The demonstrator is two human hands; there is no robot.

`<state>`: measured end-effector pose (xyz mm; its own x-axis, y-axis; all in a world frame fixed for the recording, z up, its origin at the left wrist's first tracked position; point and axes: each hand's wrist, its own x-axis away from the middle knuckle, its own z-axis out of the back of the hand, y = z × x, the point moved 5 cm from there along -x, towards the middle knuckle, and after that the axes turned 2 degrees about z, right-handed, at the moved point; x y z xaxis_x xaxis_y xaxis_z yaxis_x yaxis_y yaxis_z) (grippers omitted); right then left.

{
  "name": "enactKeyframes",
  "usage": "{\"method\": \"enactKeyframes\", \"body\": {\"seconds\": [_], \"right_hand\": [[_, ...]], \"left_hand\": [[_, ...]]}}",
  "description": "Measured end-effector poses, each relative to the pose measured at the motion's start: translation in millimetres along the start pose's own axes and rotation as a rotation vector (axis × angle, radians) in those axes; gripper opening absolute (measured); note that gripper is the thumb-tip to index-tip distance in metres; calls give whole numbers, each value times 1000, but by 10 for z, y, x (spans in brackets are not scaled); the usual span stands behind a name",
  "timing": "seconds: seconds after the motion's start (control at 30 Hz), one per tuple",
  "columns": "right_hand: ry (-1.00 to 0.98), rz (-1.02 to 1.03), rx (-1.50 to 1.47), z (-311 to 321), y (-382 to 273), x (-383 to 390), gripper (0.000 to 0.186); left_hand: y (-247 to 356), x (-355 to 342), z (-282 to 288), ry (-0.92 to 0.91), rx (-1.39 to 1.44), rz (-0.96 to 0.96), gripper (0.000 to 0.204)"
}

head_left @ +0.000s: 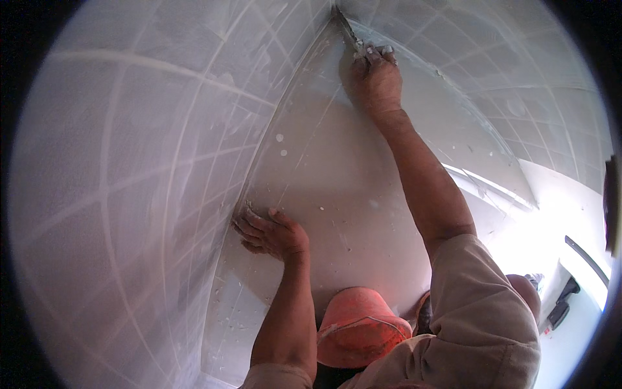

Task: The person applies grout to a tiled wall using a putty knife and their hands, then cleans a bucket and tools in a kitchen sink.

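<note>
My right hand (pixel 377 81) reaches to the far corner, closed around a narrow, thin-bladed tool that looks like a putty knife (pixel 345 26). The blade tip meets the corner where the two tiled walls and the grey surface (pixel 337 188) come together. White paste clings to the fingers of that hand. Closer in and to the left, my left hand (pixel 273 233) lies with its fingers stretched out against the seam between the grey surface and the left wall. Its fingers are smeared with pale residue, and I see no tool in it.
A tiled wall with pale joints (pixel 149 162) rises on the left, another tiled wall (pixel 512 71) on the right. An orange bucket (pixel 356 318) with a wire handle stands close to my body. White spots and crumbs dot the grey surface. Bright light washes out the right side.
</note>
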<state>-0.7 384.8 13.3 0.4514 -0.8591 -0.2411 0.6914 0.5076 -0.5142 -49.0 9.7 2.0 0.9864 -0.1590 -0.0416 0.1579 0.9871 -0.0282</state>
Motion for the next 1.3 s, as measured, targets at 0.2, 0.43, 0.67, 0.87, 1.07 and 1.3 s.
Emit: {"method": "enactKeyframes", "body": {"seconds": [0.2,0.43,0.67,0.87,1.07,1.3], "right_hand": [[56,46,-45,-16,93,-106,30],[65,119,-153,-7,71,-103,27],[142,200,-80,-70,97,-130,29],[47,140,-188,18,61,-96,26],[-23,126,-146,-54,82,-139,26],[55,109,-255,83,20,7,27]], "left_hand": [[57,-35,26,-59,90,-47,71],[21,-23,-3,100,-3,-70,60],[39,-32,-27,-66,89,-31,73],[-20,-50,-29,-21,48,-3,76],[71,-32,25,-45,130,-37,74],[-24,-35,-45,-13,41,-23,74]]}}
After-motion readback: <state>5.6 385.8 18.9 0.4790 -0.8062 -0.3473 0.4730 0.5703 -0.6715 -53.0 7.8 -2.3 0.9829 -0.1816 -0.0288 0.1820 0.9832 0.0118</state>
